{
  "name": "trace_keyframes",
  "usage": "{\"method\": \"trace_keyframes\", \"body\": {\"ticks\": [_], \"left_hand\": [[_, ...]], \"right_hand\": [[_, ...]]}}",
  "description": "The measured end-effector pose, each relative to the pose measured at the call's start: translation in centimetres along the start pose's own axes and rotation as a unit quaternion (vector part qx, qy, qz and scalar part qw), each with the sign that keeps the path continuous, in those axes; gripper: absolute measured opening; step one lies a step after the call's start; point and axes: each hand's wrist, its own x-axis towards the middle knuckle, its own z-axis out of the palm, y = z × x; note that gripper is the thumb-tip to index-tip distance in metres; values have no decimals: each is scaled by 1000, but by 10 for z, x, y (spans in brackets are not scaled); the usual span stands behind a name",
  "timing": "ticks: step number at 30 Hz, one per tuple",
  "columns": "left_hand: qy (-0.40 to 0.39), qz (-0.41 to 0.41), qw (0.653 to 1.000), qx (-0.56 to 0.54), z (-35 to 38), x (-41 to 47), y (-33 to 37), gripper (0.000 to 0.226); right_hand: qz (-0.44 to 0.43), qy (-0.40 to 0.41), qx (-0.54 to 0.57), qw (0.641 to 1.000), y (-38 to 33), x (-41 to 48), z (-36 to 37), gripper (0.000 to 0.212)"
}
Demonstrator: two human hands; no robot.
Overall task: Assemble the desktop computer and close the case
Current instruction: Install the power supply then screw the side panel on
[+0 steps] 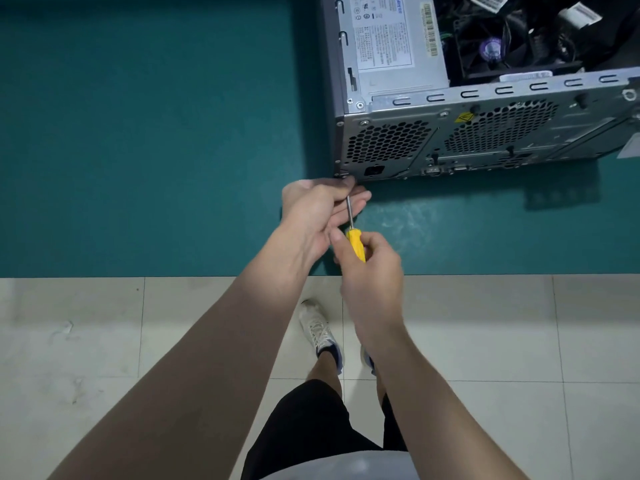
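Desktop case (450, 133) lies on its side at the far right of the green table (138, 133), open side up, no side cover on it, so the close-up step is not yet done; power supply (388, 39) sits in the near-left corner, dark fan and cables (491, 46) beside it. Rear panel (391, 147) faces the person, honeycomb vents showing. Work point is the panel's lower left corner, right at the table surface; the screw itself is too small to make out. Screwdriver (356, 242) with a yellow handle points up at that corner, its tip hidden behind the left thumb. Right hand (370, 268) is wrapped round the handle, fingers curled tight. Left hand (318, 209) is at the shaft near the tip, thumb and fingers closed loosely round it as a guide; can't tell if it also pinches a screw. Likely step: driving a power-supply or rear-panel screw. To do it well: keep the shaft square to the panel, seat the tip fully before turning, push in while twisting from the handle, left fingers only steadying. The low corner is awkward, so the driver may tilt and slip out of the head. Tiled floor (104, 341) and a white shoe (317, 327) are below the table edge
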Motion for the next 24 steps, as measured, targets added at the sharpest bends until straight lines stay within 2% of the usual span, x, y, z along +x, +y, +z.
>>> {"method": "trace_keyframes", "body": {"ticks": [1,2,3,4,5,6,7,8,9,10,11,12,13,14,15,16,17,18,19,20,21,22,23,24], "left_hand": [[5,4,1000,0,0,0,-1,3],[8,5,1000,0,-1,0,-3,6],[4,-1,1000,-1,-2,1,-2,8],[-10,-13,1000,-4,-3,2,-1,10],[-31,-30,999,-7,-5,2,1,10],[-53,-45,998,-7,-5,2,3,9],[-66,-53,996,-4,-6,2,5,10],[-65,-54,996,-1,-5,2,6,10],[-55,-49,997,1,-5,3,6,12],[-39,-41,998,-2,-4,3,4,15],[-23,-34,999,-8,-3,3,3,17],[-12,-27,999,-13,-1,3,1,16],[-6,-20,1000,-14,-1,2,-1,13],[-3,-16,1000,-10,-1,2,-2,12],[-3,-15,1000,-3,-2,2,-2,12],[-10,-19,1000,4,-3,3,-1,11],[-25,-27,999,8,-5,4,1,8],[-44,-39,998,8,-8,5,3,6],[-60,-49,997,6,-9,5,6,5],[-67,-55,996,6,-10,5,8,5],[-64,-55,996,9,-10,5,8,5],[-54,-51,997,14,-9,5,8,5],[-41,-42,998,19,-7,5,7,4],[-28,-33,999,19,-5,4,5,5]], "right_hand": [[-49,30,-90,994,5,0,2,33],[-56,34,-109,992,8,1,3,37],[-25,5,-32,999,8,3,2,37],[36,-43,112,992,7,7,1,36],[114,-108,268,951,4,10,-1,33],[183,-160,387,889,1,11,-4,29],[226,-190,449,844,-1,11,-5,26],[244,-201,472,823,-2,10,-6,25],[239,-194,459,833,-2,9,-6,25],[211,-158,398,879,-2,7,-4,26],[156,-106,280,941,-2,6,-3,26],[84,-40,119,989,-1,4,-1,27],[11,12,-52,999,1,4,0,30],[-39,41,-158,986,2,4,2,32],[-54,40,-181,981,4,4,3,35],[-29,10,-96,995,5,7,1,37],[38,-38,80,995,5,11,0,36],[139,-110,276,945,2,13,-1,35],[224,-171,420,863,-1,13,-3,33],[271,-200,500,798,-2,13,-4,33],[284,-197,524,779,-2,12,-3,33],[273,-177,506,799,-2,11,-2,33],[238,-134,437,857,-2,9,0,34],[175,-76,315,930,-3,6,1,34]]}}
